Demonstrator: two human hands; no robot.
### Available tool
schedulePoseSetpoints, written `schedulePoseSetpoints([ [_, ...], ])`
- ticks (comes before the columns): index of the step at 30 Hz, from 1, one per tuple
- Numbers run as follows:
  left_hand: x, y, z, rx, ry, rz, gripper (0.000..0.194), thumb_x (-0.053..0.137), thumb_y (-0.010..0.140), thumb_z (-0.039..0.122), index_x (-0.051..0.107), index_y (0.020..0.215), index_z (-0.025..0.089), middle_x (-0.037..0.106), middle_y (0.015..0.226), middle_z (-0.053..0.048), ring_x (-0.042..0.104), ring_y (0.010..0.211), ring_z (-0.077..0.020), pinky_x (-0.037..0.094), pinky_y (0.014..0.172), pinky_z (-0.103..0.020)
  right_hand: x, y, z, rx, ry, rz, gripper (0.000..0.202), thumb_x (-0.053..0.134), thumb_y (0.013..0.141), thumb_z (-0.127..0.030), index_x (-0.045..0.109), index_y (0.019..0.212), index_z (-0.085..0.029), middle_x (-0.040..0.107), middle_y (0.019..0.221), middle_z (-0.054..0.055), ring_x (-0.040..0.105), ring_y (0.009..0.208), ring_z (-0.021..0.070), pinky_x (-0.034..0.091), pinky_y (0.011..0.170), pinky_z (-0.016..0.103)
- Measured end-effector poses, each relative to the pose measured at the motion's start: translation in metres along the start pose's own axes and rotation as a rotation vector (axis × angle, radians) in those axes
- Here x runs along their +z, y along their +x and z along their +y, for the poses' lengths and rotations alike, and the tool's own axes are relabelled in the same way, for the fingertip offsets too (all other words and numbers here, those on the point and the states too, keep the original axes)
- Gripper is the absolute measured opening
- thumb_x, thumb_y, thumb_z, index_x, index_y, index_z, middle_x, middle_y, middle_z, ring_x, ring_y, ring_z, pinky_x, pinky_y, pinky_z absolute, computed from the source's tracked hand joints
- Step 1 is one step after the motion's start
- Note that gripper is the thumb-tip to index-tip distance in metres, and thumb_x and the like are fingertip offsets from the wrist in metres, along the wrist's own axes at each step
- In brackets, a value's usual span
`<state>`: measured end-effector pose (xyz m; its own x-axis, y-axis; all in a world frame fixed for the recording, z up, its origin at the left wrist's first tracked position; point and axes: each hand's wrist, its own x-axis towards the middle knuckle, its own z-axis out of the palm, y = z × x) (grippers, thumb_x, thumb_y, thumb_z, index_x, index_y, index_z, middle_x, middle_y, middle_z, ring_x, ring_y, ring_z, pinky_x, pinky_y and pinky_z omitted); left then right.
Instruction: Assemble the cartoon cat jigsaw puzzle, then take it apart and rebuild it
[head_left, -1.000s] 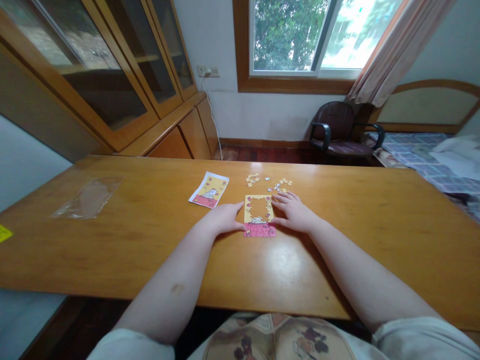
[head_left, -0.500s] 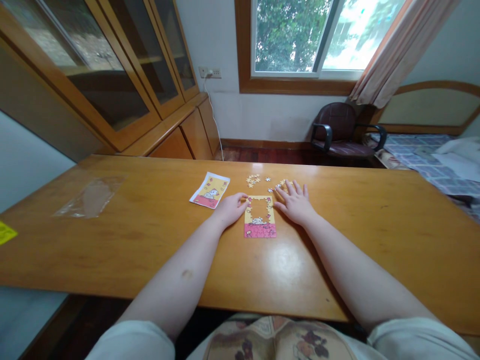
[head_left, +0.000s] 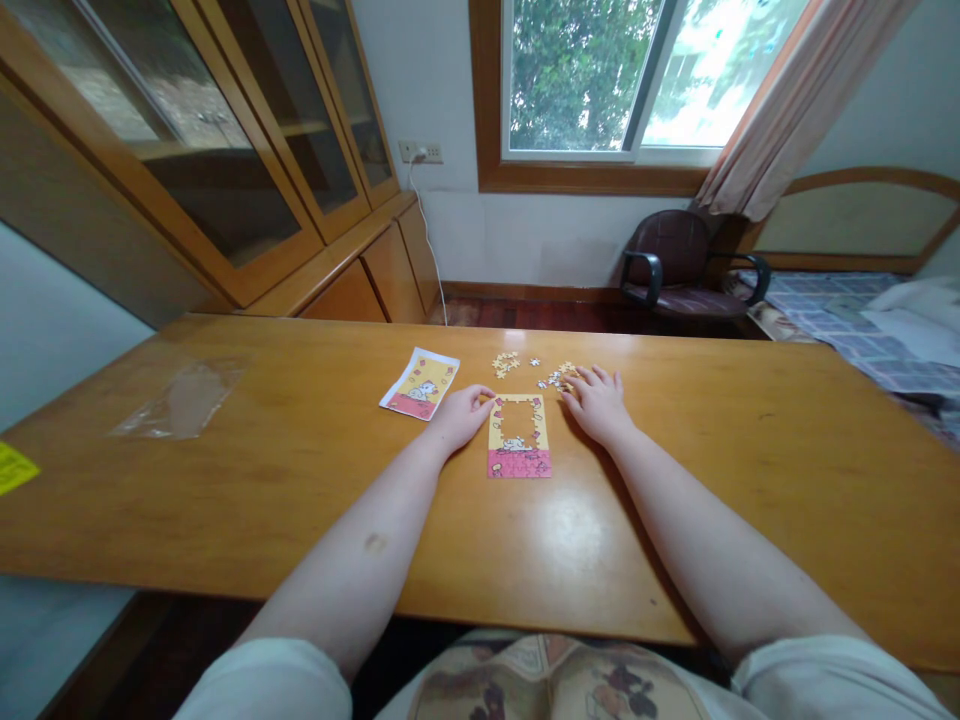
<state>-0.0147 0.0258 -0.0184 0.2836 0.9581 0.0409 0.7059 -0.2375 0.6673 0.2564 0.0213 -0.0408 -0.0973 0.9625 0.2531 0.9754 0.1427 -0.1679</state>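
On the table lies a jigsaw puzzle [head_left: 519, 463], its pink lower part and yellow border joined around an open middle where bare wood shows. My left hand [head_left: 459, 415] rests at its upper left edge, fingers loosely bent, thumb apart, fingertips by the border. My right hand [head_left: 600, 408] is to the right of the puzzle, fingers apart over a cluster of loose puzzle pieces [head_left: 556, 380]; some pieces are hidden under the fingers. A second heap of yellow pieces [head_left: 505, 365] lies above the puzzle, with a single piece [head_left: 535, 362] beside it.
A reference picture card [head_left: 421, 384] lies left of the puzzle. Farther left is a clear plastic bag [head_left: 184, 398], and a yellow paper [head_left: 13, 467] is at the table's left edge. Beyond the wooden table [head_left: 750, 470] stand a chair [head_left: 675, 265] and a glass-door cabinet [head_left: 300, 130].
My right hand has drawn slightly right, away from the puzzle, and its fingers are less spread, uncovering more loose pieces. My left hand stays at the puzzle's edge.
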Motion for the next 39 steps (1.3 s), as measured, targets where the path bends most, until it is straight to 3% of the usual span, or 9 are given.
schedulePoseSetpoints([
  [4,0.000,0.000,0.001,-0.010,0.009,-0.018,0.030,0.049,0.085,0.039,0.064,0.101,0.020,0.053,0.064,0.001,0.053,0.065,-0.0160,0.037,0.059,-0.026,0.002,-0.001,0.003,-0.032,0.003,-0.015,0.032,0.043,0.090,-0.032,0.068,0.112,-0.031,0.054,0.135,0.005,0.034,0.131,0.0340,0.015,0.107,0.065],
  [8,0.000,0.000,0.002,-0.013,0.002,-0.018,0.029,0.049,0.085,0.039,0.065,0.101,0.020,0.053,0.064,0.002,0.053,0.065,-0.0160,0.037,0.059,-0.026,0.002,-0.001,0.006,-0.026,0.024,0.048,0.032,0.044,0.088,-0.024,0.070,0.106,-0.029,0.058,0.130,0.005,0.038,0.127,0.0311,0.017,0.108,0.062],
  [12,0.000,0.000,0.001,-0.014,0.001,-0.020,0.029,0.050,0.085,0.039,0.065,0.101,0.020,0.053,0.063,0.002,0.052,0.064,-0.0157,0.036,0.059,-0.026,0.003,-0.001,0.004,-0.038,0.020,0.018,0.034,0.041,0.091,-0.027,0.068,0.112,-0.029,0.056,0.132,0.006,0.037,0.128,0.0324,0.017,0.107,0.063],
  [17,-0.001,0.000,0.001,-0.003,-0.011,-0.017,0.028,0.049,0.085,0.039,0.065,0.100,0.021,0.052,0.063,0.002,0.051,0.063,-0.0153,0.035,0.058,-0.025,0.001,-0.003,0.002,-0.068,0.027,0.015,0.031,0.043,0.091,-0.026,0.070,0.105,-0.031,0.058,0.128,0.004,0.038,0.127,0.0301,0.015,0.108,0.062],
  [23,0.000,-0.001,0.001,0.005,-0.017,-0.014,0.028,0.050,0.084,0.040,0.065,0.098,0.021,0.050,0.061,0.003,0.050,0.060,-0.0149,0.034,0.057,-0.026,-0.002,-0.004,0.000,-0.107,0.024,-0.002,0.027,0.051,0.089,-0.040,0.072,0.098,-0.027,0.062,0.121,0.007,0.042,0.123,0.0312,0.014,0.109,0.063],
  [29,0.000,-0.001,-0.002,0.008,-0.038,-0.017,0.028,0.050,0.084,0.039,0.064,0.099,0.020,0.048,0.061,0.003,0.049,0.060,-0.0144,0.034,0.057,-0.025,-0.005,-0.007,-0.001,-0.125,0.029,-0.049,0.024,0.050,0.091,-0.035,0.072,0.099,-0.030,0.065,0.116,0.004,0.044,0.120,0.0273,0.014,0.109,0.061],
  [34,0.001,0.001,-0.005,-0.001,-0.037,-0.024,0.028,0.051,0.084,0.039,0.064,0.100,0.020,0.049,0.061,0.003,0.049,0.060,-0.0145,0.034,0.057,-0.026,-0.016,-0.010,-0.006,-0.121,-0.033,-0.066,0.022,0.052,0.090,-0.031,0.073,0.094,-0.025,0.066,0.115,0.005,0.045,0.119,0.0258,0.008,0.111,0.057],
  [39,0.000,0.000,-0.004,-0.003,-0.032,-0.022,0.028,0.051,0.084,0.039,0.064,0.100,0.021,0.049,0.061,0.003,0.050,0.060,-0.0145,0.034,0.057,-0.026,-0.023,-0.008,-0.011,-0.089,-0.013,-0.158,0.019,0.056,0.088,-0.027,0.074,0.085,-0.024,0.067,0.108,0.004,0.050,0.112,0.0224,0.011,0.112,0.051],
])
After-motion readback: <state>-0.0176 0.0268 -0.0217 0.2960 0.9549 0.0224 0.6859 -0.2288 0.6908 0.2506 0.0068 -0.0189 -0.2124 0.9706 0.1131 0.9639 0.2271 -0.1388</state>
